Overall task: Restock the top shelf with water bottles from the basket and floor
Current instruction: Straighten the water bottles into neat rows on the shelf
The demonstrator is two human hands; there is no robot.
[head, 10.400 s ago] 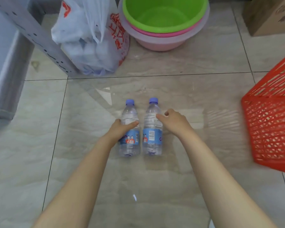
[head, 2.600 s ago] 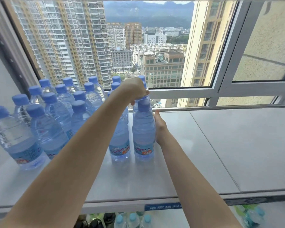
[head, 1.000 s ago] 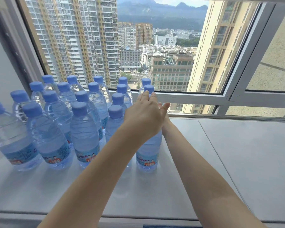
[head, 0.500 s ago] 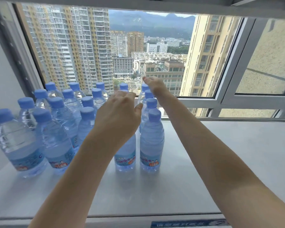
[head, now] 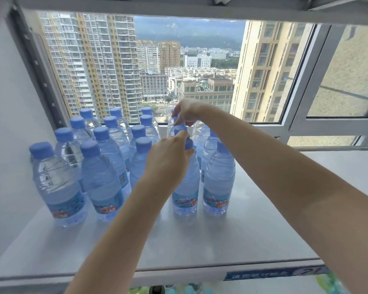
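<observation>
Far left of the left hand point(head: 168, 160): flat white side panel point(head: 4, 124), then a grey upright point(head: 33, 66) punched with small holes.

Between upright and left hand: water bottles point(head: 60, 183) of clear ribbed plastic, with rounded shoulders, blue screw caps and blue printed labels. Counted twelve caps. All upright, packed shoulder to shoulder in rows.

Left hand: thumb and forefinger curled round the cap of the front bottle point(head: 185, 187), upright on the shelf point(head: 253, 236). Touching its right side: neighbour bottle point(head: 219, 183), same make.

Beyond the left hand: right hand point(head: 185, 111), fingers bent down over the cap of a rear bottle point(head: 170, 129). Pinched or only touched, cannot tell. At least five bottles in this second group, some hidden by the arms.

Shelf smooth, pale, faintly glossy. Straight front edge with a blue label strip point(head: 263, 274) under the right forearm. Right of the right forearm: broad run of bare shelf up to the grey window frame point(head: 295, 128).
</observation>
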